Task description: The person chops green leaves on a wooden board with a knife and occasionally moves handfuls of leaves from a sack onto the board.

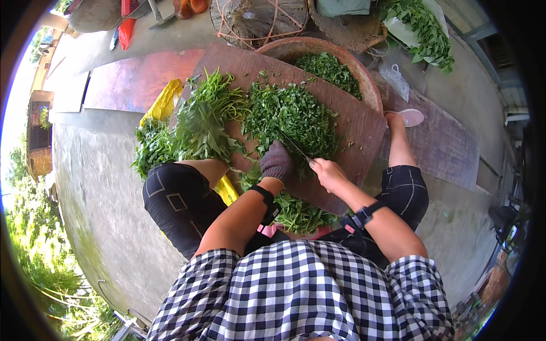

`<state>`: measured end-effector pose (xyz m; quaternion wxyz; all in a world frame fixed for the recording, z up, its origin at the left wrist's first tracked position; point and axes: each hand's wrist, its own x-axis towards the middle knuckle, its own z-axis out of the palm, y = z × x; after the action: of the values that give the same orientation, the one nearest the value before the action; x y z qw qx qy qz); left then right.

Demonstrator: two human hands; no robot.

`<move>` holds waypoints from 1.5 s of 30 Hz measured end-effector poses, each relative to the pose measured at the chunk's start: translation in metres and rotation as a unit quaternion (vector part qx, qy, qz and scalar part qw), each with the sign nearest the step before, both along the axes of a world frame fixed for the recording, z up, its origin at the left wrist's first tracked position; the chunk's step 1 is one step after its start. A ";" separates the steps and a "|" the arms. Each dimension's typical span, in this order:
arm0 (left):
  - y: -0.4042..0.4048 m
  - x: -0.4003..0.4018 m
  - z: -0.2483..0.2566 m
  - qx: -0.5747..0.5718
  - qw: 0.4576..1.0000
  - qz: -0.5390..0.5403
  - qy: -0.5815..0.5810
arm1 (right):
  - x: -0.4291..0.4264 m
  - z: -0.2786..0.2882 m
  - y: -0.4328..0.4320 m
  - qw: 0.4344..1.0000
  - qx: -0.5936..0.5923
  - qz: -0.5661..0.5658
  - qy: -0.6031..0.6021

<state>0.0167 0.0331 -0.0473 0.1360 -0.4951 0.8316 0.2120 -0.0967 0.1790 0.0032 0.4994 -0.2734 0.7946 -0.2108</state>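
Note:
My left hand [276,161] wears a grey knit glove and presses on leafy greens at the near edge of a chopped heap; its fingertips are partly hidden. In my bare right hand [327,172] is the handle of a knife [295,145], whose dark blade lies slanted against the heap, close to the gloved fingers. The pile of chopped greens [292,115] rests on a reddish-brown wooden board [362,132]. Uncut leafy stems [204,121] lie on the board's left part.
Behind the board, a round, rust-coloured basin [370,81] holds more chopped greens. A yellow bag [164,102] and more leaves [154,145] are at the left. More greens [300,213] lie below the board's near edge. A tree-stump block [260,21] stands beyond.

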 end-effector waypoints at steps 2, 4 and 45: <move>0.003 0.004 0.006 0.013 0.999 -0.032 -0.036 | 0.008 0.015 0.018 0.999 -0.047 -0.015 0.014; 0.002 0.002 0.018 0.039 0.997 -0.032 -0.055 | 0.015 0.027 0.039 0.996 -0.085 -0.005 0.034; 0.004 0.005 0.008 0.024 0.999 -0.007 -0.020 | 0.029 0.013 0.053 0.999 -0.051 -0.005 0.016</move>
<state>0.0215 0.0373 -0.0394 0.1663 -0.4899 0.8268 0.2208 -0.0678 0.2324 0.0160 0.4708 -0.2985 0.7920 -0.2490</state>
